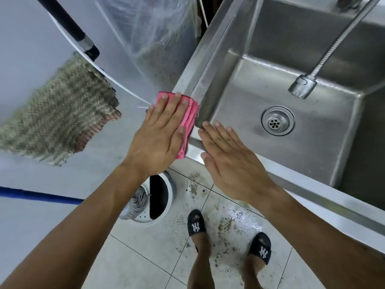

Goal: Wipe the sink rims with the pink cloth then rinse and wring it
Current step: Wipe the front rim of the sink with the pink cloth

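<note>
A stainless steel sink (210,65) fills the right half of the view, with a round drain (278,120) in its basin. My left hand (160,134) lies flat on the folded pink cloth (190,113), pressing it onto the sink's near-left corner rim. Part of the cloth hangs over the rim's outer edge. My right hand (231,161) rests flat on the front rim beside it, fingers together, holding nothing. A flexible metal faucet (303,86) hangs over the basin; no water is seen running.
A grey-green rag (62,119) hangs at left beside a black handle (68,24). A mop bucket (155,201) with a mop head stands on the wet, dirty tile floor (145,255). A blue pole (39,196) crosses at left. My feet wear black slippers (195,224).
</note>
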Motion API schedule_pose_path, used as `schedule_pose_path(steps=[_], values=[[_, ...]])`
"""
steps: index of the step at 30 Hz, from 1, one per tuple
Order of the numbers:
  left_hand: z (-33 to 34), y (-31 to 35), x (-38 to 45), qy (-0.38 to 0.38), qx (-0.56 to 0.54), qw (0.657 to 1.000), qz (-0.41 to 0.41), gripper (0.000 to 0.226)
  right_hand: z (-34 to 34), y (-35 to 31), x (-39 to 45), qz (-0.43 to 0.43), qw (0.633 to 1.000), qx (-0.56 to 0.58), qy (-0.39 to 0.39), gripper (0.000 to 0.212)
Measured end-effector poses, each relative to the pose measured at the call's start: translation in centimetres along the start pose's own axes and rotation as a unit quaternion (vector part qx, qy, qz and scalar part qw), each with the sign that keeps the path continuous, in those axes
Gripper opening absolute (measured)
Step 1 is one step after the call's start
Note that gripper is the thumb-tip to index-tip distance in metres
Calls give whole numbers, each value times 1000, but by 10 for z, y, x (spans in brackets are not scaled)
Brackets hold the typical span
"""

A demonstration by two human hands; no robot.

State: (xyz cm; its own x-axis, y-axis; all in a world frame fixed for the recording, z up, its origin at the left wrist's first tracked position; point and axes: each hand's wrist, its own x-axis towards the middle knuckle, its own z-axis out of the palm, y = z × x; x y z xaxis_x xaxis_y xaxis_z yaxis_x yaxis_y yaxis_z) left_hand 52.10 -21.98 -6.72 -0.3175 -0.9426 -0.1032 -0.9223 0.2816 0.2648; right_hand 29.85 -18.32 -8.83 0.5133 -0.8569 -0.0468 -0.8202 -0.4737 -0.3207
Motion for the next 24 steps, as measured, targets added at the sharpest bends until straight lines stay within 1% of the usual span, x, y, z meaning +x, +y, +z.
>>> schedule_pose_path(steps=[3, 5, 8, 11, 13, 15, 20, 22, 24], values=[[7, -1, -24, 14, -1, 1000, 14, 58, 3, -1, -1, 4, 1000, -28, 8, 57], [8, -2, -18, 22, -3, 1000, 16, 58, 5, -3, 0, 8, 999, -33, 28, 57], [4, -3, 20, 22, -8, 1000, 7, 59, 7, -6, 3, 12, 997, -31, 64, 55], [0, -7, 64, 15, 7, 999, 31, 62, 8, -6, 1, 2, 997, -11, 79, 51], [0, -9, 76, 13, 16, 999, 41, 62, 9, -4, 0, -7, 997, 2, 82, 49], [2, -10, 63, 17, 9, 999, 42, 61, 10, -3, -1, -9, 997, 7, 78, 49], [5, -6, -16, 17, -38, 999, 33, 57, 10, -5, -1, -6, 996, 11, 89, 48], [4, -7, -19, 13, -29, 998, 49, 57, 10, -5, 0, -4, 997, 6, 80, 49], [0, -12, -2, 4, -8, 998, 64, 58, 9, -6, 1, -3, 997, 5, 73, 49]])
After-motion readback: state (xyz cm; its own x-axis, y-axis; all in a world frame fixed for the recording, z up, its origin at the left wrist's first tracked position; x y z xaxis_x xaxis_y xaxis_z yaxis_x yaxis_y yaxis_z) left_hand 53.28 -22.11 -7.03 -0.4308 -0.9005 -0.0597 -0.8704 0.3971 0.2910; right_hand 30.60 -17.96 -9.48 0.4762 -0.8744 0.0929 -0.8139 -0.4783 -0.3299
